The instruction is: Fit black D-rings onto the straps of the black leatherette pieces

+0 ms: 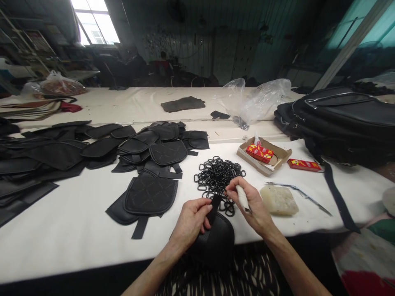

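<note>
A black leather piece (217, 242) with a short strap (215, 207) hangs over the table's front edge. My left hand (193, 220) pinches that strap between thumb and fingers. My right hand (248, 201) is closed around a tool with a whitish wrapped handle (242, 198), its fingertips at the near right side of a pile of black D-rings (217, 174). The tool's tip is too small to make out. Left of my left hand lie stacked black quilted pieces (152, 195) with straps.
More black pieces (61, 154) cover the left. A wax-like block (279, 200), metal tweezers-like tool (304, 193), cardboard tray (268, 164) with red packets and a second red packet (305, 165) lie right. Behind are a clear plastic bag (259, 100) and a black bag (345, 119).
</note>
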{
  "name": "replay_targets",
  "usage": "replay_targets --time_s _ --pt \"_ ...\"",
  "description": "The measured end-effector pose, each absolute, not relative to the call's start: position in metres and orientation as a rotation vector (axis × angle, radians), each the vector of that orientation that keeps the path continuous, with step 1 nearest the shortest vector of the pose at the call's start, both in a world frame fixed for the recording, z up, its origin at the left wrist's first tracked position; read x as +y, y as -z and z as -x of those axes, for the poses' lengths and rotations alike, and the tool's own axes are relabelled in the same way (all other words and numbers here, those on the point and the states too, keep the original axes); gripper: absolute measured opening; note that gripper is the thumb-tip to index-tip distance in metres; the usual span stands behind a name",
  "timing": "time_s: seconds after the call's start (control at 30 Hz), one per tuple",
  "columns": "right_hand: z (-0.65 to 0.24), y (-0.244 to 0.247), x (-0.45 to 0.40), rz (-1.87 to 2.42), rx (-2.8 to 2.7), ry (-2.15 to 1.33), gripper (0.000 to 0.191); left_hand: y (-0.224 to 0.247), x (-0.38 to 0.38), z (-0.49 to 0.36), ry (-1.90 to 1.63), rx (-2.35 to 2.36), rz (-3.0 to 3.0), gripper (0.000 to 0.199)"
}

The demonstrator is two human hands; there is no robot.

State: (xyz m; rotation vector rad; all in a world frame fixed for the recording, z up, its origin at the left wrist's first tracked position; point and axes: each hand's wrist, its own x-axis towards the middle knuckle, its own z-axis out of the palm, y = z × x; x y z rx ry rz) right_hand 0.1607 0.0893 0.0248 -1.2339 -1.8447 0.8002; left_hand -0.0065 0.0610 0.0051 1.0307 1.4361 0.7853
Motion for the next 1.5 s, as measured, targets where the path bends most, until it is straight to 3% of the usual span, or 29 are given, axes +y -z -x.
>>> replay_targets --time_s 0.9,1.17,1.37,1.5 --pt "-0.177 -0.072 0.080 1.057 -1.921 -1.452 0.006 -0.011 0.044 0.018 -0.903 1.252 -1.774 0.019" --pt "-0.167 -0.052 0.071 1.154 -1.922 -1.313 0.006 -0.022 0.035 0.010 -0.853 1.327 -1.539 0.021" --pt "-0.157 -0.033 0.054 1.227 -1.610 -1.190 0.003 -0.018 0.033 0.004 -0.892 1.340 -1.175 0.025" --pt "-0.147 -0.024 0.043 1.219 -1.534 -1.137 0.013 -0.017 0.037 -0.003 -0.985 1.335 -1.031 0.023"
